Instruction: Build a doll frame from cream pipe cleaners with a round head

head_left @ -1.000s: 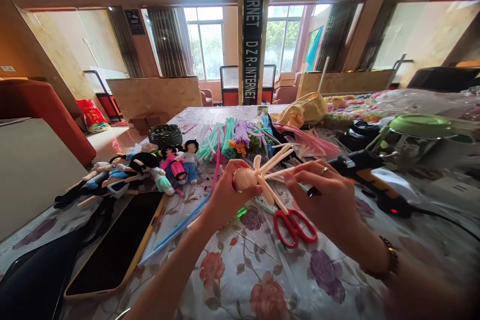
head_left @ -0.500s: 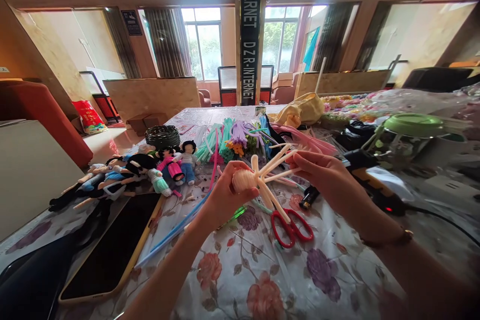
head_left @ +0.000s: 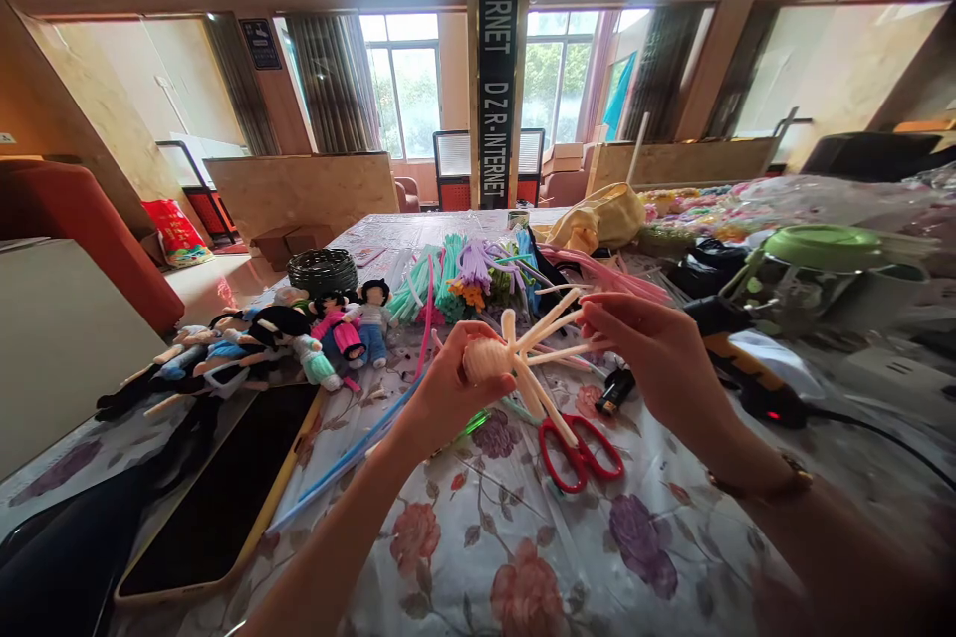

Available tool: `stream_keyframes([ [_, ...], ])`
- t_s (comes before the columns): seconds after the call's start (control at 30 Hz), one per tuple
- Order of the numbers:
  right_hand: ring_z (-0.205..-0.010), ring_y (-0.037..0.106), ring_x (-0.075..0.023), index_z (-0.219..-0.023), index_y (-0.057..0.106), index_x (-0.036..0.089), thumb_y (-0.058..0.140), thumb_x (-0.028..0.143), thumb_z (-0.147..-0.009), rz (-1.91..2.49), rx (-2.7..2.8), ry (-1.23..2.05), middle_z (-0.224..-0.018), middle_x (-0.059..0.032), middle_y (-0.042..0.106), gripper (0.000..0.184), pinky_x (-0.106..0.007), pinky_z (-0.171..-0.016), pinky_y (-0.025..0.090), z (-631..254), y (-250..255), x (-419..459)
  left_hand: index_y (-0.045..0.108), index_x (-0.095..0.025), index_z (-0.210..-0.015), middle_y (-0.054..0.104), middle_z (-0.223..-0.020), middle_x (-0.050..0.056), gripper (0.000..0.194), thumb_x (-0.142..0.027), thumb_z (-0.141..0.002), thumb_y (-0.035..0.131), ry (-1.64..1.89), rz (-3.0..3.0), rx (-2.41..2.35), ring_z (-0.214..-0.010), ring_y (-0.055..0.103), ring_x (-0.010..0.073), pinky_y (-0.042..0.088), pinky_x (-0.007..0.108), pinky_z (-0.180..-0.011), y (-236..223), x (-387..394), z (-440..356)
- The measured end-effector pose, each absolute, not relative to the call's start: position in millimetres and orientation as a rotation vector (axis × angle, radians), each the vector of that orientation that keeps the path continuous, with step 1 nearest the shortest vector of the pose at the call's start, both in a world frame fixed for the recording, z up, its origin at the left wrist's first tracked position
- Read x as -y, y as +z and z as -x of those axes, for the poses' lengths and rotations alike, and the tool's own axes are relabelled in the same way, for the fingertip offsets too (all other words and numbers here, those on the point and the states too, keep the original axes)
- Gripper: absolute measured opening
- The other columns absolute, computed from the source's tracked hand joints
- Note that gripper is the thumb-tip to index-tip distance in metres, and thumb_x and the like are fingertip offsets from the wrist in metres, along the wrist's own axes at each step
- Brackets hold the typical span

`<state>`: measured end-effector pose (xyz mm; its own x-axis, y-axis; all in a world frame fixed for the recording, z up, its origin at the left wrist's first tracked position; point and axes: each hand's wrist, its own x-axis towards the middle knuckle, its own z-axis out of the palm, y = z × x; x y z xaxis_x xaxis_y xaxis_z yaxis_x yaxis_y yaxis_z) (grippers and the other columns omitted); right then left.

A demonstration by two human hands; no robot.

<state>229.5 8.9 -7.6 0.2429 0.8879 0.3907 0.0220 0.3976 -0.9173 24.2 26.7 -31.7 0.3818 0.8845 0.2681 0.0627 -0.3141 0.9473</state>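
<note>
A: What do you see change just now?

B: The right hand (head_left: 664, 348) is moved upward. One second ago it is lower, beside a middle strand; now its fingers (head_left: 597, 315) are closed together at the end of an upper one among the pale strands (head_left: 549, 320). Exactly which one, I cannot tell.

A: And the left hand (head_left: 440, 388)?

B: It stays almost in same place, with its fingers wrapped on the pale wound piece (head_left: 487, 358), from which the strands spread out. So I judge the left one gives the steady support, while the right one has changed to another strand.

A: Where is this piece?

B: Above the worktop (head_left: 448, 542), between the dolls (head_left: 373, 318) and the glue gun (head_left: 758, 380). The red scissors (head_left: 584, 459) lie below the strands. The lighter (head_left: 613, 392), partly hidden before, is now well visible beside them.
</note>
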Motion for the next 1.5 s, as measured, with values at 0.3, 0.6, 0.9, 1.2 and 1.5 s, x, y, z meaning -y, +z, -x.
stream_keyframes([
  [0.3,-0.064,0.066,-0.0147,-0.079,0.074,0.022,0.074,0.037,-0.067,1.031,1.207,0.733,-0.071,-0.0019,0.071,0.019,-0.026,-0.057,0.055,-227.7,-11.2,-5.7,0.044,-0.021,-0.1,0.044,-0.076,-0.004,0.043,-0.037,-0.069,0.069,1.077,-1.706,-0.903,-0.059,0.038,0.0065,0.032,0.017,-0.05,-31.1,-27.0,-24.2],
  [0.6,-0.06,0.064,-0.0133,-0.076,0.074,0.022,0.074,0.036,-0.067,1.028,1.211,0.699,-0.068,-0.0012,0.071,0.017,-0.025,-0.054,0.054,-226.7,-10.3,-5.1,0.048,-0.021,-0.106,0.041,-0.07,-0.005,0.043,-0.038,-0.071,0.066,1.025,-1.769,-0.923,-0.056,0.035,0.007,0.031,0.017,-0.049,-29.3,-22.9,-24.5],
  [0.9,-0.063,0.066,-0.0148,-0.077,0.074,0.022,0.073,0.035,-0.068,1.067,1.237,0.642,-0.07,-0.0015,0.072,0.016,-0.026,-0.056,0.055,-225.7,-8.0,-4.4,0.054,-0.02,-0.113,0.051,-0.095,0.003,0.047,-0.035,-0.071,0.067,1.015,-1.801,-0.925,-0.066,0.039,0.0094,0.034,0.02,-0.056,-32.1,-25.5,-24.1],
  [1.2,-0.062,0.065,-0.0146,-0.077,0.074,0.022,0.073,0.038,-0.067,1.09,1.235,0.65,-0.069,-0.0009,0.071,0.019,-0.025,-0.055,0.053,-224.3,-8.2,-3.9,0.06,-0.02,-0.113,0.054,-0.094,0.004,0.046,-0.033,-0.07,0.068,1.043,-1.843,-0.923,-0.07,0.042,0.0111,0.037,0.02,-0.06,-31.4,-26.0,-24.0],
  [1.5,-0.062,0.065,-0.0159,-0.076,0.074,0.021,0.072,0.037,-0.067,1.116,1.248,0.65,-0.07,-0.0016,0.071,0.019,-0.027,-0.056,0.053,-222.7,-8.9,-1.7,0.06,-0.021,-0.112,0.056,-0.105,0.006,0.045,-0.035,-0.07,0.069,1.056,-1.85,-0.901,-0.079,0.048,0.0143,0.042,0.022,-0.065,-32.9,-26.3,-23.4],
])
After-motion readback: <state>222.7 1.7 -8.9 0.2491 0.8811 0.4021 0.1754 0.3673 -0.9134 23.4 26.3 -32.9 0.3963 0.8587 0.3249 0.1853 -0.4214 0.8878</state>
